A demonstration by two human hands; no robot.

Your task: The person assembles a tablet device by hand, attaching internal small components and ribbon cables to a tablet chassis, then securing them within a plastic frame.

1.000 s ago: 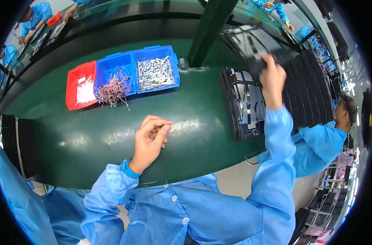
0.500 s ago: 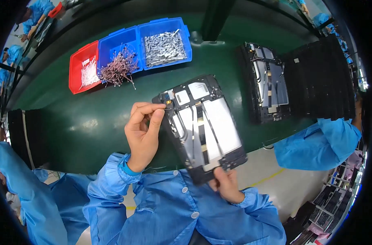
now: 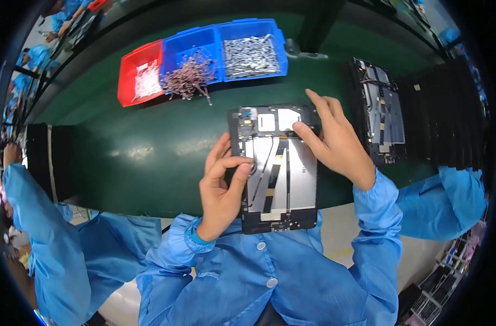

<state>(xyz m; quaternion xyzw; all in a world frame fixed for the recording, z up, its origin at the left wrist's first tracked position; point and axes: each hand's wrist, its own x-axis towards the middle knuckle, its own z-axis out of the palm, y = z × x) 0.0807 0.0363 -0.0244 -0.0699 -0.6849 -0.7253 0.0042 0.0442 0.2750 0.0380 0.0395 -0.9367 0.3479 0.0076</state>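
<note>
Fingers and thumb of the left hand were drawn nearly together at the left edge of the open-backed device, beside a looped black cable; whether the tips gripped the cable, the edge or another small part could not be determined. Right hand: spread wide, thumb laid on the upper part of the device, the extended fingers reaching past its upper right corner. This placement appeared to steady the unit while leaving the left edge accessible. The device was positioned directly before the person, inner side up, its lower end at the near edge of the green table, presumably to keep its wiring within view and reach. Three bins, one red and two blue, stood beyond it, within likely arm's reach

Relative to the frame half a second earlier, the device had been turned from a slant to nearly square, the right hand had moved from its lower end to its upper right, and the left fingertips sat farther down the left edge
</note>
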